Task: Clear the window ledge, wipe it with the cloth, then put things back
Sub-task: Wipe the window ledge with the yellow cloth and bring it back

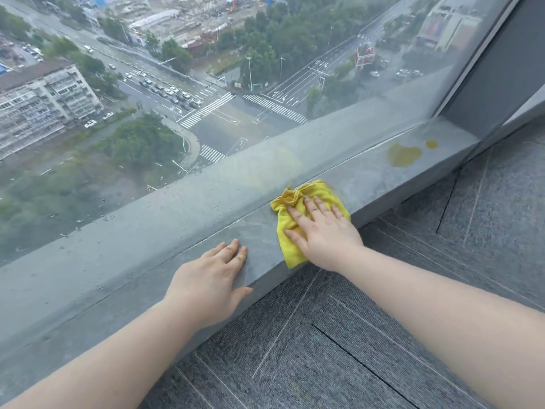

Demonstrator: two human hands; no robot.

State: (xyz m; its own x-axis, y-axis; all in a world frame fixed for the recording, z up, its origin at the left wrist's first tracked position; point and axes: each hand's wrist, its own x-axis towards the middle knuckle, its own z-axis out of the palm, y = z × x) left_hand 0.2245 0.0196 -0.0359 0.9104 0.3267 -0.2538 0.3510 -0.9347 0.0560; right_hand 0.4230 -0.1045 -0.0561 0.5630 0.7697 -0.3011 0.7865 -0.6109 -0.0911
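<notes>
A grey stone window ledge [383, 184] runs from lower left to upper right below the glass. A crumpled yellow cloth [290, 202] lies on it near the middle. My right hand [321, 231] presses flat on the cloth with fingers spread, covering much of it. My left hand [212, 281] rests palm down on the bare ledge just left of the cloth, thumb over the front edge, holding nothing. A yellowish-brown spill [404, 154] with a smaller spot [431, 144] beside it marks the ledge further right, apart from the cloth.
The window glass [206, 84] rises directly behind the ledge, with a city street far below. A dark window frame post [483, 72] stands at the ledge's right end. Grey carpet tiles [383, 335] cover the floor below the ledge's front edge.
</notes>
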